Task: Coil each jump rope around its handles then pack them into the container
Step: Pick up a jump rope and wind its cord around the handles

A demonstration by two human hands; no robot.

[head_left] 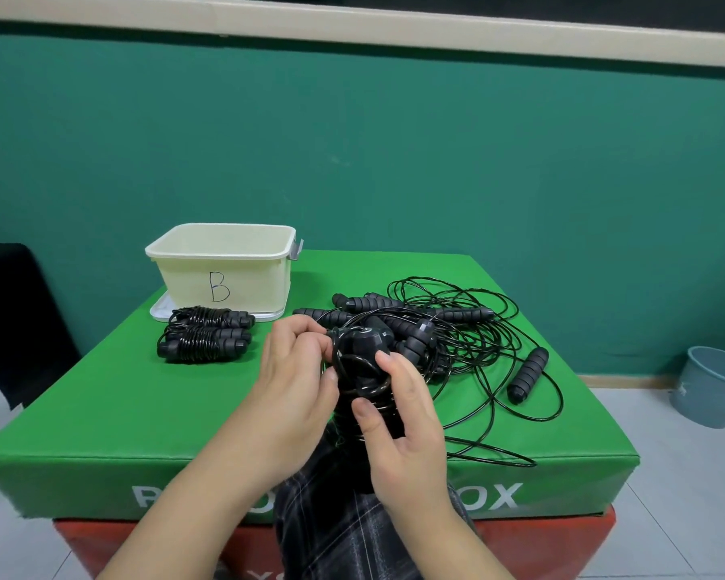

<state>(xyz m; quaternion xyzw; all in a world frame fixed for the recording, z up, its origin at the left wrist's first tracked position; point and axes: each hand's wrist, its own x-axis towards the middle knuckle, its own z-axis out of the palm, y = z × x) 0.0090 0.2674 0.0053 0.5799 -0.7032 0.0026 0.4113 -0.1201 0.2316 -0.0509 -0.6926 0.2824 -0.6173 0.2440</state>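
My right hand [398, 429] grips a pair of black jump rope handles [363, 349], held upright with cord wound around them. My left hand [298, 370] pinches that cord beside the handles' top. Two coiled ropes [204, 334] lie side by side in front of the cream container [222, 270] marked "B", which stands at the back left of the green mat [101, 412]. A tangle of loose ropes [457, 328] with several black handles lies behind and to the right of my hands. One handle [528, 374] lies apart at the right.
A white lid [160, 311] lies under the container. A grey-blue bin [716, 387] stands on the floor at the right. A dark chair [13, 320] is at the left. Loose cord loops reach the mat's front right edge [499, 458].
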